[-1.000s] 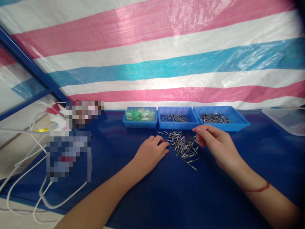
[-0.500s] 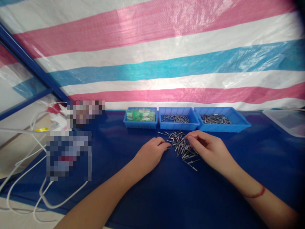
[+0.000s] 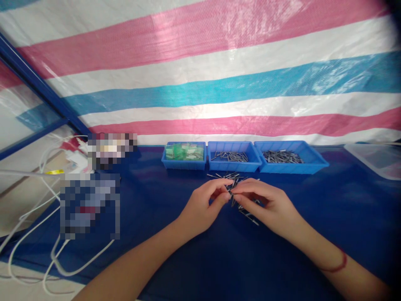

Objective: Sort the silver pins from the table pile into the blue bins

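Loose rivets (image 3: 232, 176) lie in a pile on the blue counter (image 3: 200, 259), in front of the middle bin (image 3: 234, 168); both hands partly cover it from where I stand. Orientation is mixed: the long axes cross at many angles. One rivet at the near edge (image 3: 249, 217) runs diagonally, its near end pointing right and toward the person. Another, at the far left edge, lies almost crosswise, its thin end pointing left.

Left hand (image 3: 229, 189): over the left of the pile; index and thumb curve toward each other, a narrow gap between their tips. Right hand (image 3: 269, 205): over the right of the pile; thumb and index converge at the tips, just beside the left fingertips. A thin dark piece shows between the hands; I cannot tell whether the fingers pinch it or it belongs to the pile beyond.

Three bins form a row behind the pile. Left bin (image 3: 184, 164): green packets (image 3: 184, 151). Middle bin and right bin (image 3: 313, 161): further rivets, jumbled in direction
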A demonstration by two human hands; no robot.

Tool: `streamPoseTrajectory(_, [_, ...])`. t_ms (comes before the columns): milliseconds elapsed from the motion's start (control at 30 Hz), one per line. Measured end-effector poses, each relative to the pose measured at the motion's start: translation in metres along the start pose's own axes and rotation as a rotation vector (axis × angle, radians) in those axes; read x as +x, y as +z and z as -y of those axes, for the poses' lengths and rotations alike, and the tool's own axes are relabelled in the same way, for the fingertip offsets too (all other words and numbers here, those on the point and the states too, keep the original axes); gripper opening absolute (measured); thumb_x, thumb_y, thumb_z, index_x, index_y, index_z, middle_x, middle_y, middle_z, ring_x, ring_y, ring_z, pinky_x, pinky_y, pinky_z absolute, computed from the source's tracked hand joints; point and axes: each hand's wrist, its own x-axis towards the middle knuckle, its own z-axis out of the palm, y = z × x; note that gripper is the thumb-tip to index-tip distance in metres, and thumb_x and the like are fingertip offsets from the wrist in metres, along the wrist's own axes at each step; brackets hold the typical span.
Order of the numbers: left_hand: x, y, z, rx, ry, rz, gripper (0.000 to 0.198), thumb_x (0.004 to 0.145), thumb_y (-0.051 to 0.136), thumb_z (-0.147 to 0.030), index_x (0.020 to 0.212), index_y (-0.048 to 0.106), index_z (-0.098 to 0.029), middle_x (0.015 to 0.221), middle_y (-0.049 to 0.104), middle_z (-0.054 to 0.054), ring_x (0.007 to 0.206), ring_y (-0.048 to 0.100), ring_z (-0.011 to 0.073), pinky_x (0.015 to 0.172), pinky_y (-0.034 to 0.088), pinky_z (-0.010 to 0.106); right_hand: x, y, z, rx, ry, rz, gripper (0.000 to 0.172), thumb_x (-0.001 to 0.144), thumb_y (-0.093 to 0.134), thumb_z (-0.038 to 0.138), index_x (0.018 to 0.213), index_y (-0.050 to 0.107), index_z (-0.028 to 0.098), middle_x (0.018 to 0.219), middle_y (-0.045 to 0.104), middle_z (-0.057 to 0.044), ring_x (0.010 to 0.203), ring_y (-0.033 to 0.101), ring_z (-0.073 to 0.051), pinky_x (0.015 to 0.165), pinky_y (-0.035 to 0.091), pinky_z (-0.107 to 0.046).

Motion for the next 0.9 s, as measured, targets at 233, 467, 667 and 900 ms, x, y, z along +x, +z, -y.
streamPoseTrajectory(233, [0.0,0.0,-0.006,0.018,-0.046,0.017,0.026,0.09,0.056,-0.03,0.112,0.06,-0.017,0.096,0.066,0.006,0.086,0.064,0.0155,0.08,0.052,0.028,-0.003,-0.002,0.004,0.009,0.092,-0.065,0.008,0.085,0.062,0.029,0.087,0.066,0.022,0.084,0.067,-0.005,0.075,0.065,-0.018,0.06,0.052,-0.028])
streamPoseTrajectory(467, [0.001,-0.002,-0.009,0.137,0.007,0.047,0.016,0.091,0.055,-0.026,0.098,0.064,-0.016,0.09,0.066,0.004,0.081,0.062,0.0137,0.076,0.049,0.024,-0.003,0.0,0.006,0.006,0.094,-0.078,0.009,0.085,0.062,0.031,0.088,0.066,0.023,0.083,0.067,-0.005,0.074,0.065,-0.019,0.06,0.053,-0.029])
streamPoseTrajectory(667, [0.001,-0.003,-0.012,0.135,0.051,0.09,0.018,0.093,0.051,-0.026,0.095,0.064,-0.015,0.09,0.065,0.005,0.078,0.059,0.0128,0.074,0.047,0.023,-0.004,0.0,0.007,0.015,0.06,-0.051,0.008,0.086,0.061,0.027,0.088,0.067,0.023,0.088,0.067,-0.006,0.082,0.065,-0.02,0.067,0.053,-0.032])
streamPoseTrajectory(900, [0.001,0.001,-0.006,0.084,-0.01,0.085,0.021,0.092,0.054,-0.03,0.102,0.064,-0.014,0.093,0.064,0.005,0.079,0.06,0.0126,0.072,0.048,0.022,-0.004,0.002,0.009,-0.008,0.032,-0.049,0.006,0.086,0.062,0.026,0.085,0.067,0.023,0.084,0.067,-0.006,0.078,0.064,-0.02,0.063,0.052,-0.031])
